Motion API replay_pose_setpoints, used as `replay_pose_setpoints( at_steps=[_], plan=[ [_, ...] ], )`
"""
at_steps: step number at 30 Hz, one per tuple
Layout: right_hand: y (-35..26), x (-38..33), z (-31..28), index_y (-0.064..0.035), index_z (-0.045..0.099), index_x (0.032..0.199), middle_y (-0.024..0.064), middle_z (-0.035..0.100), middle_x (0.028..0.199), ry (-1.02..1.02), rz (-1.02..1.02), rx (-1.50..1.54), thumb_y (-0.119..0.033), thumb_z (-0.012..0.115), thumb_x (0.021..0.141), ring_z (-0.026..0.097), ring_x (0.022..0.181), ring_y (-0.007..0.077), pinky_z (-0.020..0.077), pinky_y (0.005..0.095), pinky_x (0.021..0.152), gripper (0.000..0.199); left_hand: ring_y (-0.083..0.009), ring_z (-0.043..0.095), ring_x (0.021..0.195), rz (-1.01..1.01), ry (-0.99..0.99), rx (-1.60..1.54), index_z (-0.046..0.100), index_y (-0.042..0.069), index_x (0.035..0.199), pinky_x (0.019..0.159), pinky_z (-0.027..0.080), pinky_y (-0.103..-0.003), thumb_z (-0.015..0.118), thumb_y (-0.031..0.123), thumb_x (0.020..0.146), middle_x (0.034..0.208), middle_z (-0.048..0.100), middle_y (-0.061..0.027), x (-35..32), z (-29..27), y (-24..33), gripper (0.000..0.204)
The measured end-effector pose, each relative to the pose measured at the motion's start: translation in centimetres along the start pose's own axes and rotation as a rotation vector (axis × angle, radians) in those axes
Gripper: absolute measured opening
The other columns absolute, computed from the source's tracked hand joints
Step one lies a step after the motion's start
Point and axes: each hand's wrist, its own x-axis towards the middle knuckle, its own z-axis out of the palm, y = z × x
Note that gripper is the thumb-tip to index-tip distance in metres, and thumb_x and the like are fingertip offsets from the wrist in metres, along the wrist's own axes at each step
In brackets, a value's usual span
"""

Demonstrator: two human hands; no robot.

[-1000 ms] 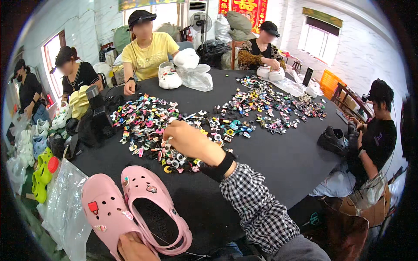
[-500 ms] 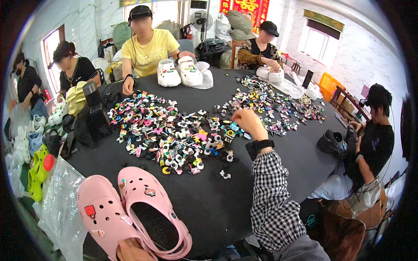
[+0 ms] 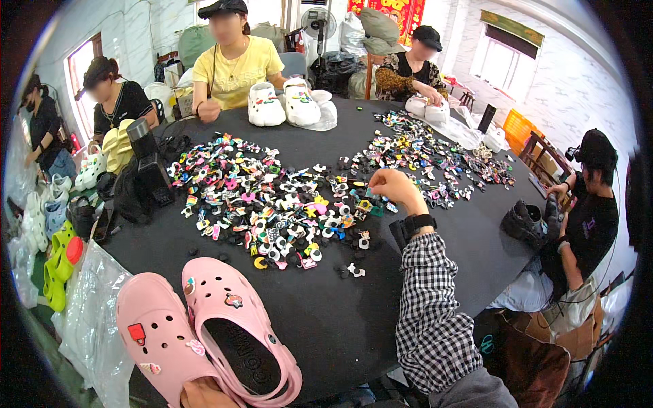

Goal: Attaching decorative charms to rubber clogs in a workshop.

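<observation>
Left hand [image 3: 203,394] inside smooth pink clog [image 3: 160,334], grip hidden, right hand [image 3: 373,190] curled over knobbly charms [image 3: 292,211], hold unclear

Seeing a grey, round-caged standing fan [image 3: 317,24] at twelve o'clock, an orange plastic crate [image 3: 517,128] at two, teal loop-handled scissors [image 3: 486,345] at four.

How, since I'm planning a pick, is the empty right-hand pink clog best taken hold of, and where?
Take the right-hand pink clog, probably, by the right rim of its opening, from above right, thumb inside, fingers outside. The opening faces up with nothing in it, while the other clog, with the left hand in it, crowds its left side.
</observation>
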Motion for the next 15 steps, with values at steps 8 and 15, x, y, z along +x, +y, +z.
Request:
replay_pose_setpoints(
  at_steps=[8, 15],
  plan=[
    [-0.7, -0.5, -2.6, -0.0011, 0.058, 0.099, 0.0045, 0.061, 0.091, 0.157, 0.074, 0.43, -0.011, 0.061, 0.091, 0.06, 0.068, 0.011, 0.0532, 0.0256, 0.066, 0.013, -0.0259, 0.051, 0.077, 0.24, -0.077, 0.464, 0.047, -0.007, 0.131, 0.072, 0.049, -0.039, 0.052, -0.018, 0.086, 0.098, 0.055, -0.0195, 0.4, -1.1, -0.3, 0.047],
    [-0.5, 1.1, -0.2, -0.0014, 0.065, 0.099, 0.0044, 0.066, 0.081, 0.177, 0.047, 0.364, -0.008, 0.056, 0.088, 0.063, 0.065, 0.0128, 0.0506, 0.0277, 0.055, 0.016, -0.0287, 0.058, 0.089, 0.082, 0.052, 0.353, 0.049, -0.006, 0.129, 0.084, 0.05, -0.04, 0.053, -0.003, 0.092, 0.107, 0.058, -0.0196, -1.0, -1.3, -0.8, 0.037]
  ],
)
